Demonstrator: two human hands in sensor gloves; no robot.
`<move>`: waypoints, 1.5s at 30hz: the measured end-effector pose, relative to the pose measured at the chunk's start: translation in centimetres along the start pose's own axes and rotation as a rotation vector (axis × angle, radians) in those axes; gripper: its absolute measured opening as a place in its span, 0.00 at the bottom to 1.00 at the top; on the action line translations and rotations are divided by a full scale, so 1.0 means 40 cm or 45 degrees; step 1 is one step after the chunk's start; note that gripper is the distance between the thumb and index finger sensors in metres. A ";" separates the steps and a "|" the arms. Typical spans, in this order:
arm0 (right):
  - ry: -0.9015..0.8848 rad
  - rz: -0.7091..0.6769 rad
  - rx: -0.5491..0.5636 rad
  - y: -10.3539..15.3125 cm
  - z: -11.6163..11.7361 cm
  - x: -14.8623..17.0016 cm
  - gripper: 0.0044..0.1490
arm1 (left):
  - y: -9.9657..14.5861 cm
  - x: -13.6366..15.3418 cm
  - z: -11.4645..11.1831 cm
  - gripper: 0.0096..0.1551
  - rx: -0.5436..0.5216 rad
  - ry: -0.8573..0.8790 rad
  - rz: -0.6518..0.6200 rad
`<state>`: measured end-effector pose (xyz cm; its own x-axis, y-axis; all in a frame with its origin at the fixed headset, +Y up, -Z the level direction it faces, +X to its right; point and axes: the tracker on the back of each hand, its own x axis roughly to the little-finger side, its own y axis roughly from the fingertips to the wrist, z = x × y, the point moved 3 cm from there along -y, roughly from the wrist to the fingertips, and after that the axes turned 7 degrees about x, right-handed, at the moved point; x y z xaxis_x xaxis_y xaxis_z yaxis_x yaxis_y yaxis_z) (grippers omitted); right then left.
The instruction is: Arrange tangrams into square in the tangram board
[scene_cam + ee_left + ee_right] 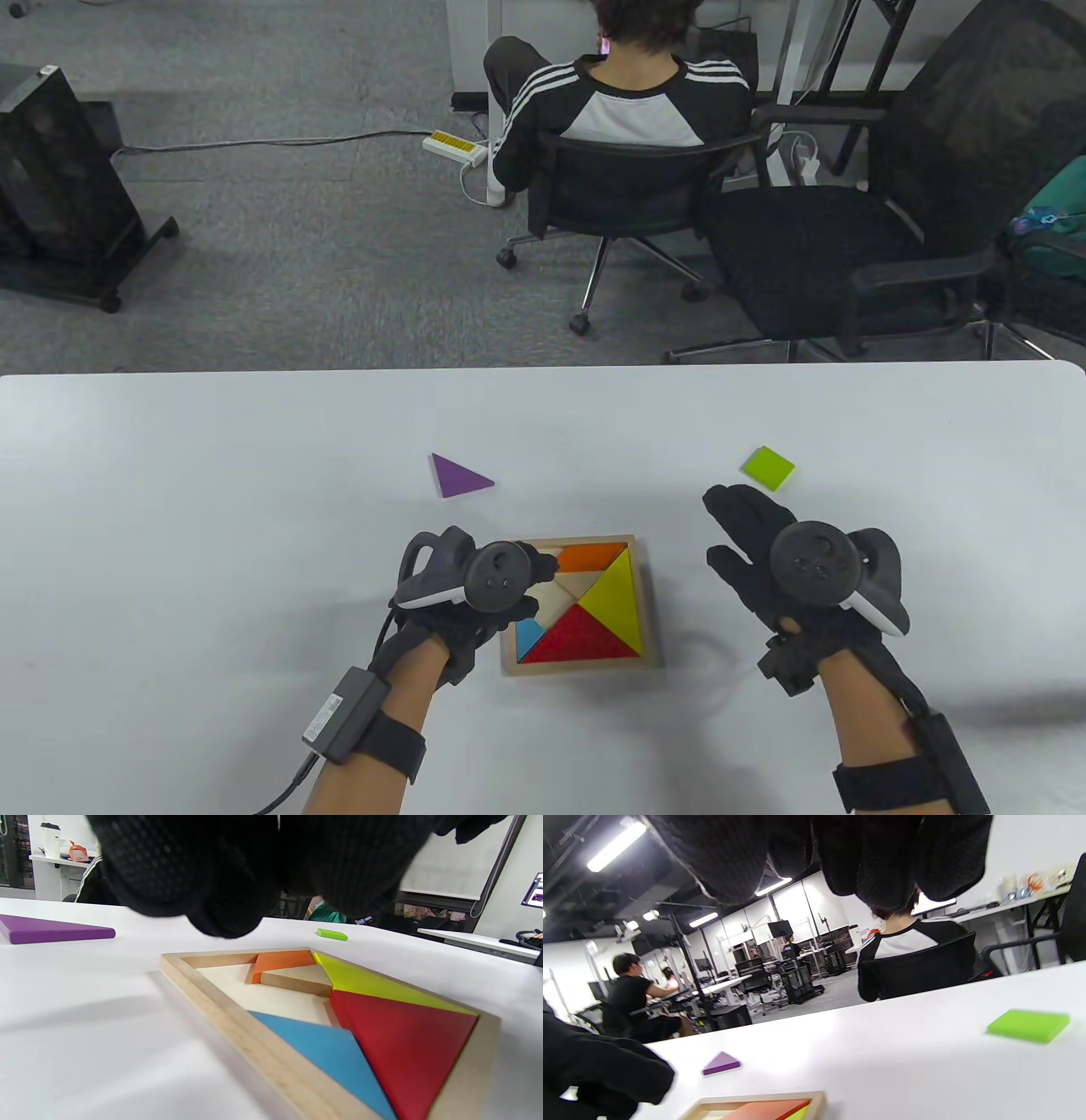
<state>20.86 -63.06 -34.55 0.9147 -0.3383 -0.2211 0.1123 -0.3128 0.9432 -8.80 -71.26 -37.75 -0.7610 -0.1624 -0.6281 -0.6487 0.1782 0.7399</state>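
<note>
The wooden tangram board [650, 611] lies near the table's front edge. In it sit an orange piece [590, 556], a yellow triangle [617, 597], a red triangle [581, 638], a blue triangle [527, 635] and a plain wood piece [302, 978]. The board's upper left is bare. My left hand [536, 586] hovers over the board's left side, fingers [225, 916] loosely curled and holding nothing. My right hand [736, 531] floats to the right of the board with its fingers spread. A purple triangle [456, 477] lies beyond the board to the left. A green square [769, 467] lies just past my right fingertips.
Beyond the table's far edge a person [632, 93] sits in an office chair with their back to me. An empty black chair [882, 238] stands at the right. A black cabinet on wheels [59, 187] is at the far left.
</note>
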 end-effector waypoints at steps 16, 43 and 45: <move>0.400 0.148 -0.125 -0.184 0.041 0.094 0.48 | 0.006 0.021 -0.021 0.35 0.022 0.116 0.031; 0.520 0.567 -0.538 -0.289 0.347 0.336 0.44 | -0.001 0.043 -0.067 0.36 0.124 0.207 0.108; 0.519 0.593 -0.585 -0.290 0.357 0.338 0.44 | 0.000 0.046 -0.067 0.36 0.126 0.214 0.115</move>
<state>26.39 -76.70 -52.02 0.9678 0.0371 0.2491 -0.2512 0.2117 0.9445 -10.19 -74.16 -38.26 -0.8095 -0.2994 -0.5050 -0.5817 0.2928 0.7589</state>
